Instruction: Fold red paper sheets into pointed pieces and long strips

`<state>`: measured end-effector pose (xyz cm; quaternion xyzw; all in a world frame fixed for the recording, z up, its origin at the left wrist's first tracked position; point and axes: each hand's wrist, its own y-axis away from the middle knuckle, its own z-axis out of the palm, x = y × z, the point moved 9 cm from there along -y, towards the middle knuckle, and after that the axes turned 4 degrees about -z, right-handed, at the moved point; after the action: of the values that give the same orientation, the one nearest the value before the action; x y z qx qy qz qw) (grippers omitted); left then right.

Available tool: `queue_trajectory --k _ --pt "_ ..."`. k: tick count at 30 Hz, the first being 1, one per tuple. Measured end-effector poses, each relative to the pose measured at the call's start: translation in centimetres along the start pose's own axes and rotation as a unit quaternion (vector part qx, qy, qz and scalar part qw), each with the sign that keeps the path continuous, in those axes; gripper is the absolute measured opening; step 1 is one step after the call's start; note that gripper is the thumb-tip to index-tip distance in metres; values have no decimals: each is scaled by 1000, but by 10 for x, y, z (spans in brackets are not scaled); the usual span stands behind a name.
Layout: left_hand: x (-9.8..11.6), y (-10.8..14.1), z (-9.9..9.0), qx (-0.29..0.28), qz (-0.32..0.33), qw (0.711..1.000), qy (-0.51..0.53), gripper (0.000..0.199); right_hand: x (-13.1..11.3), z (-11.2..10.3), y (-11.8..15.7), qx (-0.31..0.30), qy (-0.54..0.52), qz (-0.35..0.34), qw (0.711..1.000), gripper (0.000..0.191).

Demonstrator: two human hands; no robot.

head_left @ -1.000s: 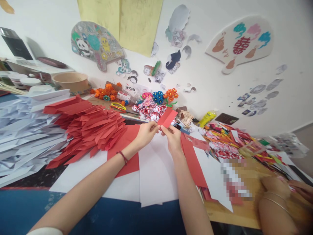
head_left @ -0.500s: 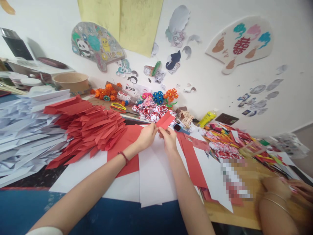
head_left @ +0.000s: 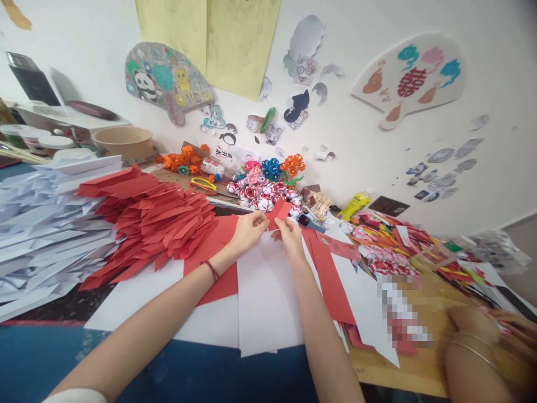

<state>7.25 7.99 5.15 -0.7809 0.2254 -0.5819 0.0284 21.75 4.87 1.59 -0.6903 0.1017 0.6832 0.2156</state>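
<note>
A small folded piece of red paper (head_left: 279,211) is held up over white sheets (head_left: 268,291). My right hand (head_left: 290,238) pinches its lower right side between thumb and fingers. On its left edge, my left hand (head_left: 250,230) has its fingers curled closed against the paper; the fingertips are partly hidden. Below my right fingers a little reddish-brown patch shows against the white. Larger red sheets (head_left: 220,280) lie under and beside my left wrist, and red strips (head_left: 329,274) lie right of my right forearm.
Folded red paper pieces (head_left: 157,218) and folded white pieces (head_left: 54,229) are heaped at left. Red-and-white paper balls (head_left: 265,196), bead flowers (head_left: 272,168) and a blue watch (head_left: 308,221) stand behind my hands. At right, another person's hand (head_left: 474,324) works over the wooden table (head_left: 390,372).
My hands have moved slightly apart at the fingertips. The red paper has shifted a little left and turned steeper, with more of it hidden by my right fingers.
</note>
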Motion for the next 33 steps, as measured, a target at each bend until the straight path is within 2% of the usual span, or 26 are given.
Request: queue_trajectory --k 5,7,9,12,14,17,21,24,28,30,33 --pt "0 1 11 -53 1 997 -62 25 -1 -15 -3 47 -3 -33 998 32" --pt "-2 1 6 -31 -8 994 -107 26 0 -14 -1 39 23 -23 999 32" --pt "-4 1 -4 15 -20 992 -126 21 3 -6 1 0 59 -1 998 31" --pt "-5 1 -17 68 -28 990 -119 14 6 10 6 -73 91 19 993 31" --pt "-6 1 -24 98 -30 989 -108 12 6 17 9 -100 99 14 990 31" --pt "-9 -1 -31 122 -42 988 -87 16 3 20 11 -117 112 -3 987 29" --pt "-8 -3 -33 116 -39 987 -99 10 -1 20 12 -115 104 -18 988 25" --pt "-1 -1 -29 104 -16 987 -125 6 -5 18 11 -90 94 -29 991 22" --pt "14 4 -27 107 44 975 -190 8 -5 15 7 -71 74 -41 994 29" --pt "25 8 -24 107 95 957 -253 12 -5 16 5 -71 67 -48 994 34" --pt "38 14 -14 77 169 922 -339 16 -9 17 6 -71 88 -77 991 39"
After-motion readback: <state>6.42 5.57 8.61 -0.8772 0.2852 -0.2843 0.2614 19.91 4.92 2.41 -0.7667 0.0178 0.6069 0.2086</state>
